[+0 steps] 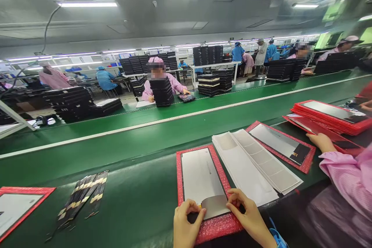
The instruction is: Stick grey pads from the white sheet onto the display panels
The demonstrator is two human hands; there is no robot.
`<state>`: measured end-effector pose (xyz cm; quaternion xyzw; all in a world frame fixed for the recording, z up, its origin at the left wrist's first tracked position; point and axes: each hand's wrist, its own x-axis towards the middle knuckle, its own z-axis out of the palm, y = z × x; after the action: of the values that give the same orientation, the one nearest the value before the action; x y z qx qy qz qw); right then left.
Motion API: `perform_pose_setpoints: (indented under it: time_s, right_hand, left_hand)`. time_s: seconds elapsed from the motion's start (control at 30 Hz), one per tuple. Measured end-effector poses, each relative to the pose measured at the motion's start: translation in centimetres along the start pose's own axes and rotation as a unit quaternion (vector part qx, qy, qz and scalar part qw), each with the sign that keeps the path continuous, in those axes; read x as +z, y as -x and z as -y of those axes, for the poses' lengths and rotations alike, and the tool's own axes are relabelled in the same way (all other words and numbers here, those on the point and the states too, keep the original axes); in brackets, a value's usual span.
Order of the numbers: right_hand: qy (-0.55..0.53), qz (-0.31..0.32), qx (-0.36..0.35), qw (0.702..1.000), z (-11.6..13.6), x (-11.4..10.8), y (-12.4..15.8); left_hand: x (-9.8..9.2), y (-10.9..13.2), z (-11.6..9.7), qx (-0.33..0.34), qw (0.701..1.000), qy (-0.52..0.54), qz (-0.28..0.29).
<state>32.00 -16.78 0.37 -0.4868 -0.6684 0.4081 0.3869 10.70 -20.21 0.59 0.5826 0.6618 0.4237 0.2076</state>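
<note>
Red bubble wrap point(209, 233) makes a pad on the green bench point(139, 197), at the near edge, and a pale, thin panel point(200, 176) lies on it. The left hand point(187, 223) and right hand point(250, 217) are close together at the panel's near end, both clamped on a curled grey sheet point(215, 206), pinching it between fingers and thumbs where it bows up from the panel. Just to the right lie long white sheets point(250, 166), then a second panel point(276, 143) on its own red pad. Well apart to the left rest black and gold strips point(83, 197) and a red-edged sheet point(17, 211). At the right, a co-worker's hand point(321, 142) with a pink sleeve point(348, 174) touches a red sleeve point(345, 143) beside a red stack point(331, 114). Across a second green belt point(174, 124), a person in pink point(177, 85) sits behind black trays point(162, 92), with workers in blue point(106, 79) farther off beneath long ceiling lights point(87, 4).
</note>
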Motion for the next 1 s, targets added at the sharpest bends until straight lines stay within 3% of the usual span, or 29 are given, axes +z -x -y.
perform_pose_setpoints:
  time_s: [0.4,1.0]
  right_hand:
    - [0.025,-0.007,-0.024,0.999,0.3,0.0,0.1]
    - [0.049,-0.022,-0.048,0.997,-0.3,0.2,0.1]
  left_hand:
    - [-1.6,-0.7,-1.5,0.028,0.997,-0.046,0.049]
    - [-1.1,-0.5,-0.8,0.013,0.998,-0.012,0.057]
